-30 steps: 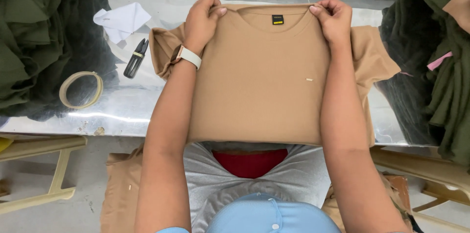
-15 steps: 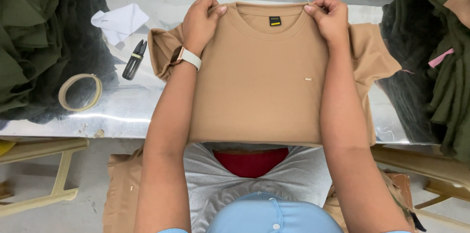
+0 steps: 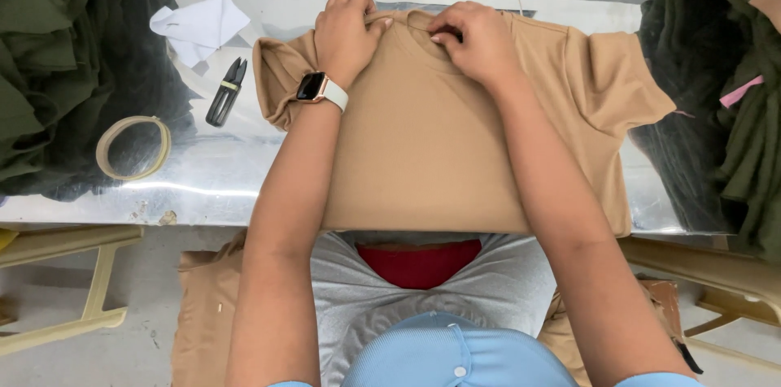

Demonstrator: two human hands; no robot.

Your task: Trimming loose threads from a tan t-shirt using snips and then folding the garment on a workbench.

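Observation:
A tan short-sleeved t-shirt (image 3: 431, 143) lies flat on a shiny metal table (image 3: 203, 176), collar away from me, hem hanging over the near edge. My left hand (image 3: 346, 33), with a smartwatch on the wrist, pinches the collar at its left side. My right hand (image 3: 476, 41) grips the collar near its middle, fingers curled over the neckline and hiding the label. The two hands sit close together. The left sleeve is bunched up; the right sleeve lies spread out.
Black thread snips (image 3: 226, 93), a crumpled white paper (image 3: 199, 25) and a roll of clear tape (image 3: 133, 147) lie at the left. Dark green garments (image 3: 41, 54) are piled at both sides (image 3: 732, 110). More tan cloth (image 3: 199, 314) hangs below the table.
Both hands have moved inward along the collar, the right one from the shoulder to the neckline's middle, covering the label. The view has shifted a little.

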